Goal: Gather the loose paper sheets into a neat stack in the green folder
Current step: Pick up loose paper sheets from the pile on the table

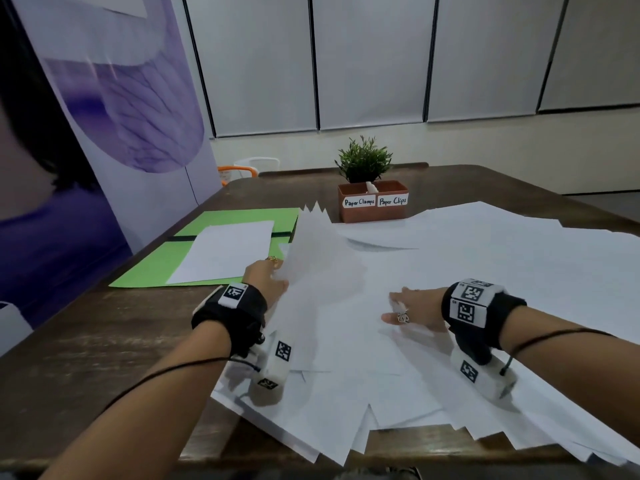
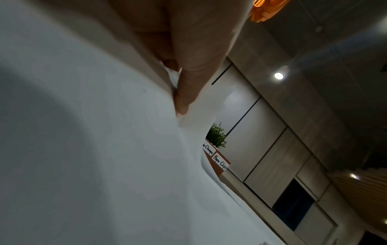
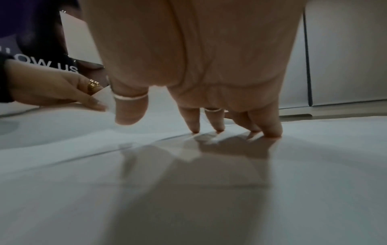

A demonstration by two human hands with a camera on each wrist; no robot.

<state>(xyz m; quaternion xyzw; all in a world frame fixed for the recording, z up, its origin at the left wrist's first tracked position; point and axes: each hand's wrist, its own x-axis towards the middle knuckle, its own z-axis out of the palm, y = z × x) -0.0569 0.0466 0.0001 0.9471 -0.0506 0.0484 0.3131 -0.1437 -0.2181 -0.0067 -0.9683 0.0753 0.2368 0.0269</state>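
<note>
On a dark brown wooden table (image 1: pixel 104 334), the person's left hand (image 1: pixel 265 277) pinches a small fan of loose white paper sheets (image 1: pixel 311 258) at their lower left edge, thumb pressed on one side and fingers hidden behind, so the sheets stand tilted up off the table. Several pointed corners show at the top of the fan; the exact count cannot be told. The left-wrist view shows the thumb (image 2: pixel 188 79) clamped against the paper's edge.

Just right of the lifted sheets, the right hand (image 1: pixel 415 311) lies spread with straight fingers, all four fingertips (image 3: pixel 270 132) pressing down on a wide, overlapping scatter of flat white paper sheets (image 1: pixel 502 271) that covers most of the table's right half and overhangs its near edge. It grips nothing.

Left of the left hand lies one open bright green card folder (image 1: pixel 156 265), flat on the table, with a black band across it. One neat pile of white sheets (image 1: pixel 228 249) rests inside it.

Beyond the papers stands one rust-brown rectangular box (image 1: pixel 372 202) with two labels, "Paper Clamps" and "Paper Clips"; its contents are hidden. One small green leafy plant (image 1: pixel 363 159) rises behind it.
</note>
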